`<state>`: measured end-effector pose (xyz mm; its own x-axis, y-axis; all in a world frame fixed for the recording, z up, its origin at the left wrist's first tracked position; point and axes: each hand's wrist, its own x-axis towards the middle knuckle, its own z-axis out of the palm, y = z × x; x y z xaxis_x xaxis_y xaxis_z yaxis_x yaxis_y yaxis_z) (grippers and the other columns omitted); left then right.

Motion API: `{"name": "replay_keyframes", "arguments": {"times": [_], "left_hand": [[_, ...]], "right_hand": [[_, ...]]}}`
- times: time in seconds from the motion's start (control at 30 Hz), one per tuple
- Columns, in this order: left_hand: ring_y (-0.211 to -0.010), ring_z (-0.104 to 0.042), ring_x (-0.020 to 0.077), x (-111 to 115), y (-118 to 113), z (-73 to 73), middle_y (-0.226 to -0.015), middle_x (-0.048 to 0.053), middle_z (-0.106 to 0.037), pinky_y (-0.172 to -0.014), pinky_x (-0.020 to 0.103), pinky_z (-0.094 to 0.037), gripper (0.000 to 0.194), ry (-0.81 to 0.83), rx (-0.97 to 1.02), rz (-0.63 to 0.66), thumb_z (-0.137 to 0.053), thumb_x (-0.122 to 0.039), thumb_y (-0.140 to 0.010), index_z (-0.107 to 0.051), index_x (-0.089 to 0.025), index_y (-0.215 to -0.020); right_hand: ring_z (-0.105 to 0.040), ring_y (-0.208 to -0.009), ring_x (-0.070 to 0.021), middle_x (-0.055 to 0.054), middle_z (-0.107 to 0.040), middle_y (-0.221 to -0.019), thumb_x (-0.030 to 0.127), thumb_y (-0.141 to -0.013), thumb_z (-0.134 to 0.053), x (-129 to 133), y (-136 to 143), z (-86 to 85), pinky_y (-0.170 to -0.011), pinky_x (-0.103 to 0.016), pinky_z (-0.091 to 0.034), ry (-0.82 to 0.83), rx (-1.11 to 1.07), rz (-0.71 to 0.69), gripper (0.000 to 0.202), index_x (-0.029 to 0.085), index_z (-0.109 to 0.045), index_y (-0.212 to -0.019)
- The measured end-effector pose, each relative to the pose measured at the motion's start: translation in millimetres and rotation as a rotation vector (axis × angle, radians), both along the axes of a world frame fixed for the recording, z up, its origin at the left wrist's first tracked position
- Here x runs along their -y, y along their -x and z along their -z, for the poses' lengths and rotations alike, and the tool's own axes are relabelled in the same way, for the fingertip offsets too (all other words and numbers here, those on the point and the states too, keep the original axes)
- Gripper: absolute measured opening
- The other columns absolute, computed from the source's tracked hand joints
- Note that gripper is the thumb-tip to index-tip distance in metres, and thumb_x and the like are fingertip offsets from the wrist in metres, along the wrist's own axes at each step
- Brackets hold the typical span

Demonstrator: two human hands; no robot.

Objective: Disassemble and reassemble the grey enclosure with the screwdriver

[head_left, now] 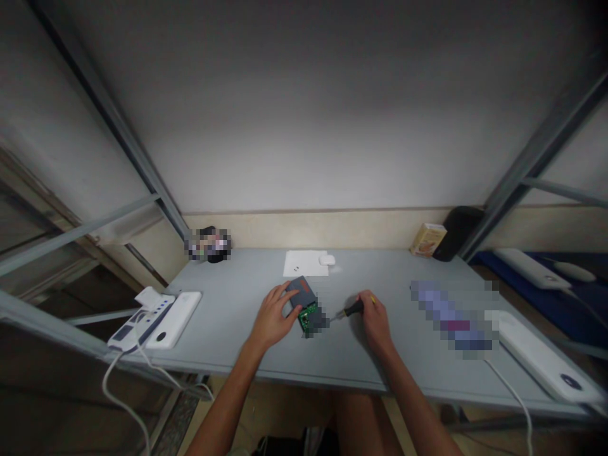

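Near the middle of the desk lies a dark grey device [301,294] with an orange mark on its cover and a green circuit board [308,316] exposed at its lower end. My left hand [276,315] rests on the device's left side, fingers over the cover and thumb by the board. To the right, my right hand [373,315] grips a black-handled screwdriver [354,308]. Its metal shaft points left toward the board, and the tip is close to a blurred patch, so contact cannot be made out.
Behind the device, a white sheet [308,263] carries a few tiny dark pieces and a white case [327,260]. A power strip [142,326] and white power bank [175,320] sit left. At right are a yellow box [428,240], a blurred item and a long white device [541,358].
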<state>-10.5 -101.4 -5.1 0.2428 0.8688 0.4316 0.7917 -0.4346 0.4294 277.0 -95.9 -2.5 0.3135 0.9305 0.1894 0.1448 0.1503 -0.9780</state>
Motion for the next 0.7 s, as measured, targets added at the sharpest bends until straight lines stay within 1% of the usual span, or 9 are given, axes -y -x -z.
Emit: {"name": "replay_keyframes", "arguments": {"times": [0.13, 0.23, 0.37, 0.47, 0.53, 0.63, 0.67, 0.7], "left_hand": [[-0.134, -0.054, 0.0290, -2, 5, -4.7, -0.151, 0.006, -0.056, -0.115, 0.054, -0.046, 0.038, 0.004, -0.054, -0.015, -0.063, -0.042, -0.098, -0.064, -0.031, -0.135], [-0.132, -0.056, 0.0291, -3, 10, -7.1, -0.150, 0.008, -0.057, -0.112, 0.054, -0.048, 0.038, -0.017, -0.058, -0.044, -0.061, -0.042, -0.099, -0.064, -0.029, -0.135], [-0.128, -0.058, 0.0313, 2, 15, -9.1, -0.139, 0.011, -0.062, -0.109, 0.054, -0.050, 0.037, -0.073, -0.076, -0.126, -0.063, -0.043, -0.097, -0.067, -0.027, -0.129], [-0.124, -0.058, 0.0333, 8, 19, -9.3, -0.134, 0.012, -0.063, -0.104, 0.055, -0.052, 0.036, -0.083, -0.116, -0.201, -0.062, -0.044, -0.097, -0.068, -0.025, -0.127], [-0.124, -0.056, 0.0340, 13, 20, -9.0, -0.134, 0.013, -0.061, -0.104, 0.055, -0.052, 0.036, -0.090, -0.125, -0.242, -0.061, -0.044, -0.098, -0.067, -0.024, -0.127], [-0.133, -0.049, 0.0363, 25, 17, -9.4, -0.144, 0.016, -0.054, -0.109, 0.058, -0.047, 0.039, -0.128, -0.115, -0.278, -0.059, -0.042, -0.099, -0.064, -0.023, -0.133], [-0.137, -0.045, 0.0373, 31, 14, -9.9, -0.149, 0.016, -0.050, -0.112, 0.060, -0.044, 0.042, -0.137, -0.117, -0.264, -0.060, -0.042, -0.099, -0.062, -0.023, -0.136], [-0.139, -0.043, 0.0372, 37, 10, -10.4, -0.153, 0.015, -0.048, -0.115, 0.061, -0.040, 0.043, -0.129, -0.124, -0.215, -0.060, -0.042, -0.099, -0.060, -0.026, -0.139]], "right_hand": [[-0.048, -0.066, -0.0186, 0.001, -0.051, -0.063, 0.045, -0.089, -0.049, 0, -1, 0.3, -0.063, -0.029, -0.038, -0.012, 0.021, -0.017, 0.032, 0.023, -0.055, -0.066], [-0.049, -0.065, -0.0189, 0.001, -0.052, -0.061, 0.047, -0.087, -0.050, 1, -1, -2.0, -0.063, -0.030, -0.039, -0.016, 0.037, -0.039, 0.034, 0.023, -0.056, -0.064], [-0.052, -0.067, -0.0194, 0.000, -0.054, -0.063, 0.047, -0.087, -0.051, 1, 0, -3.5, -0.066, -0.030, -0.040, -0.020, 0.048, -0.053, 0.034, 0.022, -0.058, -0.065], [-0.051, -0.067, -0.0189, 0.001, -0.053, -0.064, 0.045, -0.087, -0.051, 1, 0, -3.2, -0.066, -0.030, -0.040, -0.023, 0.050, -0.049, 0.033, 0.022, -0.057, -0.065], [-0.050, -0.066, -0.0182, 0.001, -0.051, -0.063, 0.045, -0.088, -0.052, 1, 1, -3.3, -0.065, -0.029, -0.039, -0.026, 0.050, -0.041, 0.033, 0.022, -0.056, -0.065], [-0.049, -0.065, -0.0174, 0.002, -0.050, -0.063, 0.046, -0.090, -0.053, 1, 2, -4.1, -0.065, -0.029, -0.039, -0.028, 0.048, -0.026, 0.034, 0.022, -0.055, -0.066], [-0.048, -0.065, -0.0172, 0.002, -0.050, -0.063, 0.047, -0.090, -0.053, 1, 3, -4.4, -0.064, -0.028, -0.039, -0.027, 0.047, -0.021, 0.034, 0.022, -0.056, -0.067], [-0.048, -0.064, -0.0171, 0.002, -0.051, -0.063, 0.047, -0.091, -0.053, 1, 3, -4.6, -0.063, -0.028, -0.039, -0.025, 0.045, -0.017, 0.034, 0.022, -0.056, -0.068]]}}
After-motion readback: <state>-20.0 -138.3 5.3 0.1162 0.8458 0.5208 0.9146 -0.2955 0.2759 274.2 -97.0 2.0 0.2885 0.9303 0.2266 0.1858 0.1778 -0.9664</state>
